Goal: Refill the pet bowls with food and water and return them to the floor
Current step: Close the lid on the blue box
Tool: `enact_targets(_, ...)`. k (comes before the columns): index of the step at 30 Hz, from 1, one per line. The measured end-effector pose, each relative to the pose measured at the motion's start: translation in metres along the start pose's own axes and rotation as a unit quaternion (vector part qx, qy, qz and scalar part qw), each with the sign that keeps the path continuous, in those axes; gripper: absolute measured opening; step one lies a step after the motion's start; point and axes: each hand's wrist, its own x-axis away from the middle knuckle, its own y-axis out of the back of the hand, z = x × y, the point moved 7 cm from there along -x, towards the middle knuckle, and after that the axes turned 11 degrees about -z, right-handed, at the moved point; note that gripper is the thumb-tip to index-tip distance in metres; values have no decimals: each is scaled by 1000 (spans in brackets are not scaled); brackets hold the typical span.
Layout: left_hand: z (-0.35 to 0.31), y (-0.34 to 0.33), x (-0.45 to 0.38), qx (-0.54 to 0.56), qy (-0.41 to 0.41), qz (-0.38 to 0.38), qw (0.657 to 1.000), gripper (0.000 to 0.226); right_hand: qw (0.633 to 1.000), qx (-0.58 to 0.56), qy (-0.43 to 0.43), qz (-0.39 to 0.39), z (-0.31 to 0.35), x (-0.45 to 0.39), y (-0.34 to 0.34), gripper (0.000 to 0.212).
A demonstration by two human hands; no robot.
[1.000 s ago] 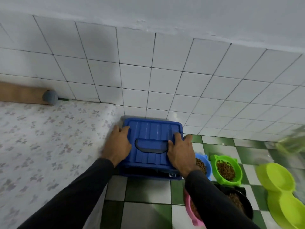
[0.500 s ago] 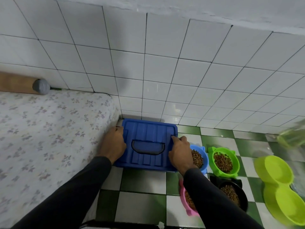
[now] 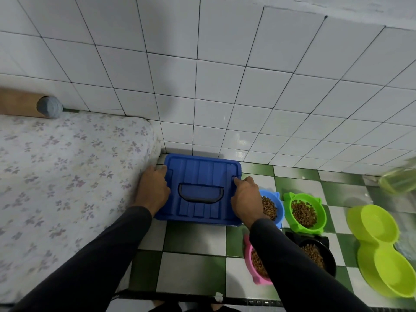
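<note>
1. I have both hands on the blue lidded bin, which sits on the checkered floor in the corner between the mattress and the tiled wall. My left hand grips the lid's left edge, fingers curled over it; my right hand holds the right edge, fingertips hooked at the rim.
2. Risk: the blue bowl stands just beside the bin under my right wrist. I judge that a sideways shove of the bin or a careless forearm could knock it and scatter kibble.
3. Risk: if the lid is not seated evenly, it could pop up on one side; I cannot tell whether it has latched.
4. Contents: the bin is closed, so its contents are hidden. The blue bowl, green bowl, pink bowl and black bowl each hold brown kibble.
5. The lime double bowl on the right looks empty of food; water in it I cannot confirm. A blurred greenish container sits beyond it.
</note>
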Motion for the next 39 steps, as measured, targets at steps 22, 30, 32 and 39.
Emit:
enact_targets(22,15,-4,11,169,80,-20,982,67,987,-87,-137,14,-23,2,6,40)
enact_targets(30,13,0,8,148,96,-25,984,28,989,-92,-116,7,-17,0,10,37)
enact_targets(32,11,0,8,140,92,-26,985,31,989,-97,-114,7,-17,1,10,38)
enact_targets(39,9,-3,7,61,57,-30,996,41,994,-73,-86,-7,-9,1,4,24)
